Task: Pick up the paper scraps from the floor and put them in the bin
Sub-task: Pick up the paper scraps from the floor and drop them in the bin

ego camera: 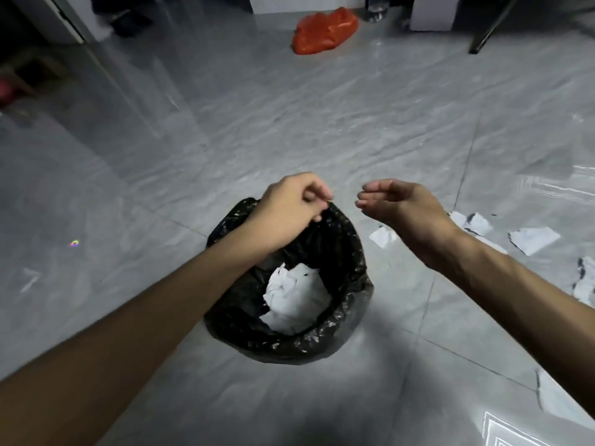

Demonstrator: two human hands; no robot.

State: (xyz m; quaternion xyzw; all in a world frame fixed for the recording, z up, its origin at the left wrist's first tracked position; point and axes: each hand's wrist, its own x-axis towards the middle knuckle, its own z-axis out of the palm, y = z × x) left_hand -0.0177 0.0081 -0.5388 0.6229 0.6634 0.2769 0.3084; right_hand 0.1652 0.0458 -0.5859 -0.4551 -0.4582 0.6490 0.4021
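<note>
A small bin (349, 329) lined with a black plastic bag stands on the grey tiled floor, with crumpled white paper (294, 300) lying inside it. My left hand (289, 210) pinches the bag's far rim. My right hand (402, 209) hovers just right of the bin, fingers loosely curled and apart, holding nothing. Several white paper scraps lie on the floor to the right: one (383, 236) close to the bin, others (533, 239) farther out.
An orange plastic bag (325, 30) lies on the floor far ahead. A white box (431, 14), a clear bottle (376, 8) and a dark slanted leg (489, 30) stand at the back right. More scraps (557, 397) lie at the lower right.
</note>
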